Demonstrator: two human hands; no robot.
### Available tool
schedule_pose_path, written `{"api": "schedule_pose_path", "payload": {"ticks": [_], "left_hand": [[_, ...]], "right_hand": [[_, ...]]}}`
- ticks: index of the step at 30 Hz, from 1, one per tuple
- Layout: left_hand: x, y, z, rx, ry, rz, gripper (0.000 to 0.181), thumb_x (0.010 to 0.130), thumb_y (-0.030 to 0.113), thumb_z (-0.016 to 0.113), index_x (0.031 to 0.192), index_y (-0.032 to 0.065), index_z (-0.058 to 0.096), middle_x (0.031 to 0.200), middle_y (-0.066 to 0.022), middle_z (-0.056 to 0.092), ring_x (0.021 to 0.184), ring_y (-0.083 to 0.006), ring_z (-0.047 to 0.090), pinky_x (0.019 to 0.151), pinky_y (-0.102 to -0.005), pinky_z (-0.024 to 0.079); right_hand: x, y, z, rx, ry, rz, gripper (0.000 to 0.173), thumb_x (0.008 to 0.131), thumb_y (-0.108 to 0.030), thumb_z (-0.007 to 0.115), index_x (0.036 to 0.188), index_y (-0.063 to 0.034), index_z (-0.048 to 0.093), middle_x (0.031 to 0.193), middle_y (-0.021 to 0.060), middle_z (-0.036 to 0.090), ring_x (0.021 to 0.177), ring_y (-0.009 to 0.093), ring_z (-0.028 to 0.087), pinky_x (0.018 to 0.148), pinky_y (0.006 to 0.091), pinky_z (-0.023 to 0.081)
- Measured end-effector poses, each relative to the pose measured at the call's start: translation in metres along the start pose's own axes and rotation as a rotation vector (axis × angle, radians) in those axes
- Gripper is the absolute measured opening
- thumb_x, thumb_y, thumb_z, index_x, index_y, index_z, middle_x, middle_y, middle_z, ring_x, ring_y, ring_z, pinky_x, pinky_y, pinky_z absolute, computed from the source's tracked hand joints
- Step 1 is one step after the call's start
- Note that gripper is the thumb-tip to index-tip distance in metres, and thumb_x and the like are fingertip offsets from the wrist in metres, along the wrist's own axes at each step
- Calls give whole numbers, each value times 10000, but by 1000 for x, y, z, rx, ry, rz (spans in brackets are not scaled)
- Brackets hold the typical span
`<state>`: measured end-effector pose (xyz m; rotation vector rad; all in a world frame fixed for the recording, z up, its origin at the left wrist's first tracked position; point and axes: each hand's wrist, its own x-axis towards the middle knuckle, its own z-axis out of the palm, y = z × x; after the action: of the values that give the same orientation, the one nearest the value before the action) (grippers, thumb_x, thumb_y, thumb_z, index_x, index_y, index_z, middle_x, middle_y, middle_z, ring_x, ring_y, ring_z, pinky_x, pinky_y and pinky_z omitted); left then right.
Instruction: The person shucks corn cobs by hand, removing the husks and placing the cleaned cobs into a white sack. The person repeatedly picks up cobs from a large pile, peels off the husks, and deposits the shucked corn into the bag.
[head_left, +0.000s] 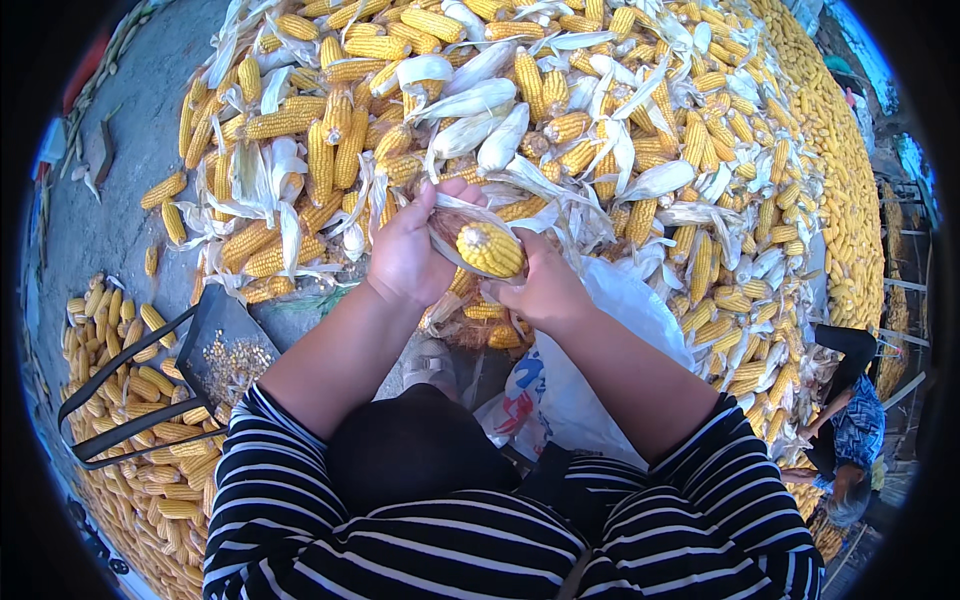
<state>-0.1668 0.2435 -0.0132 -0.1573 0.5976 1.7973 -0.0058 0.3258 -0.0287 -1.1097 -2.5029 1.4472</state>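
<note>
Both hands meet over a heap of dried corn cobs (285, 124), just in front of me. Between them is one yellow corn cob (491, 250), its end bare and its pale husk (457, 206) peeled partly back, with brown silk showing. My left hand (416, 251) grips the husk on the cob's left side, palm turned up. My right hand (544, 281) holds the cob's lower right side, thumb beneath it. Several cobs still wrapped in white husk (472, 101) lie on the heap beyond my hands.
A white plastic sack (607, 360) lies below my right forearm. At left, a dark container with straps (225, 330) holds loose kernels, beside another cob pile (150, 420). Another person (855, 427) is at the far right. Grey ground (150, 97) shows at upper left.
</note>
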Motion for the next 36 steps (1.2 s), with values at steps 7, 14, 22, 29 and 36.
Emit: {"api": "schedule_pose_path", "payload": {"ticks": [7, 14, 22, 29, 36], "left_hand": [[5, -14, -12, -220, -316, -167, 339, 1011, 344, 343, 933, 61, 511, 837, -80, 528, 927, -254, 550, 886, -447, 447], [10, -19, -53, 977, -518, 244, 204, 950, 250, 526, 939, 48, 511, 823, -50, 517, 860, -222, 532, 848, -346, 432], [6, -20, -3, 1628, -478, 553, 713, 785, 314, 740, 1339, 40, 383, 1308, -165, 473, 1223, -268, 456, 1030, -379, 348], [5, -58, -9, 709, -348, -71, 667, 780, 69, 729, 1349, 52, 383, 1236, -68, 550, 1100, -162, 544, 922, -322, 437], [-4, -59, -17, 1613, -247, -89, 365, 816, 239, 623, 1132, 72, 547, 978, -177, 649, 919, -333, 638, 821, -402, 498]], "right_hand": [[-3, -8, 0, 800, 19, -231, 712, 786, -147, 762, 1337, 24, 344, 1212, 111, 556, 1166, 195, 518, 982, 327, 422], [16, -9, -50, 1163, 208, 36, 501, 933, -380, 553, 1289, -50, 426, 1102, 96, 584, 1022, 211, 575, 924, 380, 460], [11, -37, -57, 1234, 214, -16, 469, 897, -371, 628, 1188, -36, 478, 1039, 85, 571, 987, 191, 570, 890, 368, 471], [9, -54, -35, 1018, 240, -65, 447, 849, -192, 708, 1160, -27, 433, 993, 58, 573, 899, 135, 581, 801, 301, 490], [12, -43, -31, 680, 269, 24, 320, 795, -104, 709, 1022, -3, 507, 862, 42, 601, 763, 114, 599, 699, 264, 489]]}}
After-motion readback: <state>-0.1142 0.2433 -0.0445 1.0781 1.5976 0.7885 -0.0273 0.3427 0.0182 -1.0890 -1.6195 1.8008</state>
